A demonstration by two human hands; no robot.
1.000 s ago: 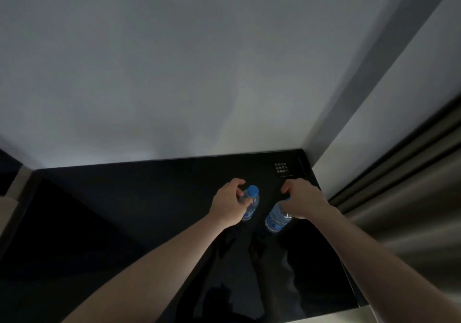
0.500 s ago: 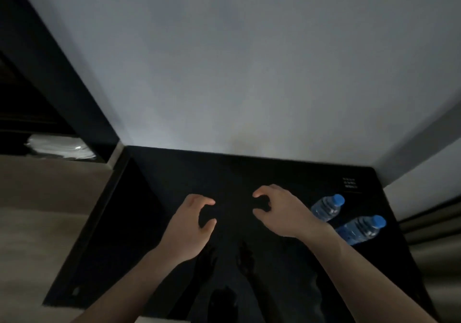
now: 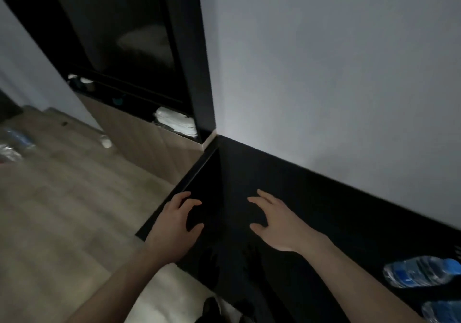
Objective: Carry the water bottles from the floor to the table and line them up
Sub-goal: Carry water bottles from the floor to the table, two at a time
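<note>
Fingers of both hands are loose and spread, holding nothing: my left hand (image 3: 174, 225) hovers over the table's left edge and my right hand (image 3: 277, 222) hangs over the middle of the black table (image 3: 336, 210). A second ago each hand was wrapped around a bottle near the table's far right corner; half a second ago they had let go, and now my head has swung left, so those two water bottles (image 3: 421, 274) sit at the right edge of view, close together on the table's right end. One shows its blue cap and label clearly; the other (image 3: 441, 311) is cut off by the frame's bottom corner. Whether they stand straight I cannot tell from this angle.

That delivery looks done. Across the wooden floor (image 3: 62, 210), at the far left, a blurred clear-and-blue heap (image 3: 13, 143) lies well apart from the table; I judge it to be more bottles, though it is too smeared to be sure. Next I would step that way, crouch, and take another pair.
</note>
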